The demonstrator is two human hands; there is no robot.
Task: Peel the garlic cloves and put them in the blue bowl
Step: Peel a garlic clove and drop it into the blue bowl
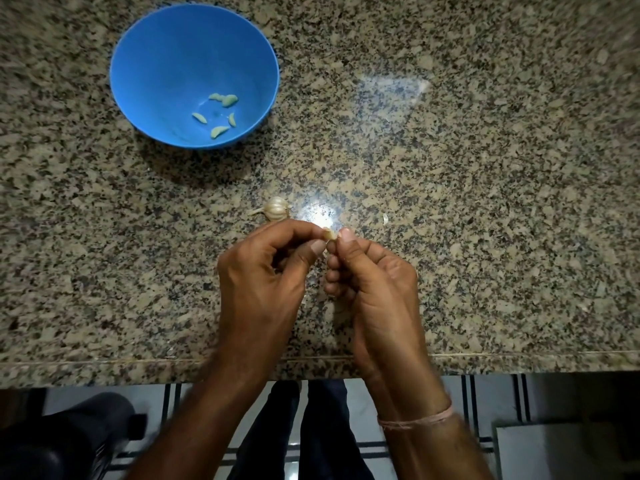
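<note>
Speckled granite countertop (pixel 485 202) with light glare, striped tiled floor (pixel 485 400) below, dark stool (pixel 69 434)

No text, label, brand, number or sign can be read anywhere in this view

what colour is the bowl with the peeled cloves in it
Blue bowl, seen best in the head view.
</note>
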